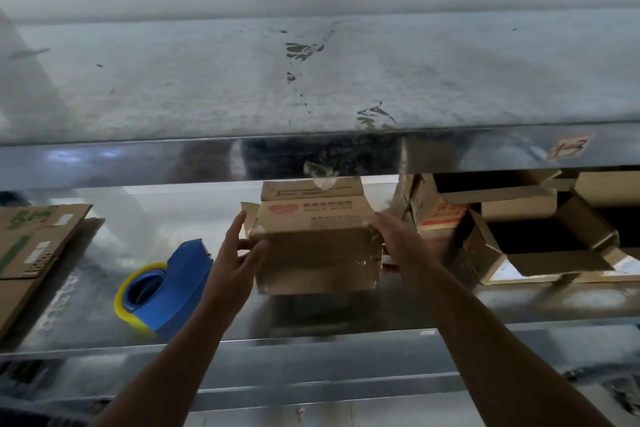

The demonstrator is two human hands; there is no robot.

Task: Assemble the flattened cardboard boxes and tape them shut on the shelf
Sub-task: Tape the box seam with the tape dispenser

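Observation:
A small brown cardboard box [315, 246] with red and blue print sits on the metal shelf [311, 326], its front face glossy with clear tape. My left hand [239, 253] is at its left side, fingers spread, thumb touching the box's front corner. My right hand [398, 239] lies against its right side, fingers wrapped around the corner. A strip of clear tape [320, 175] hangs from the upper shelf edge above the box. A blue tape dispenser [166, 284] with a yellow-rimmed roll rests left of the box. Flattened cardboard boxes [31, 246] lie at the far left.
Several assembled open-topped boxes [540, 239] crowd the shelf to the right, one touching the held box's right rear. The upper shelf [311, 80] overhangs low above the box, its front lip [138, 159] shiny. A red-marked label [569, 146] is stuck to the lip at right.

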